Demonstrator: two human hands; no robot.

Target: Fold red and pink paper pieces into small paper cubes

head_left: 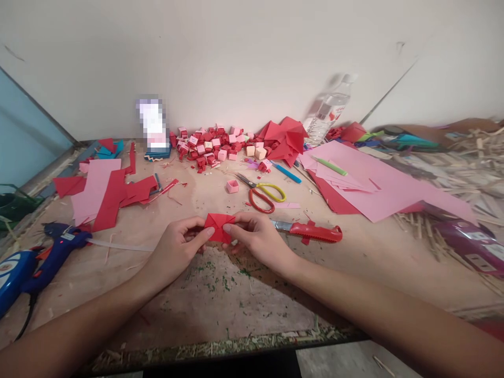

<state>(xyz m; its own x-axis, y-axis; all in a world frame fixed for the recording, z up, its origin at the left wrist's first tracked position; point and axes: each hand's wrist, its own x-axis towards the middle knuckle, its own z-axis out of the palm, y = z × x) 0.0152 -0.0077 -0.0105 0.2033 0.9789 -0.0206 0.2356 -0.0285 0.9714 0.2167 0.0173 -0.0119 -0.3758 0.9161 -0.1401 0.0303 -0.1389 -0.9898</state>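
While our left hand (183,240) and our right hand (254,237) both pinch one folded red paper (219,223) over the middle part of the table (224,320), we judge that a creasing step is in hand, and that the next move calls for even pressure from both sides. Toward the back edge we count one bottle (331,111), while the many paper cubes (216,143) are too crowded for us to count; nearer to the hands there are one open pink box (233,188), one pair of scissors (252,185) and one red-handled knife (315,232), and near the left edge one glue gun (55,254).
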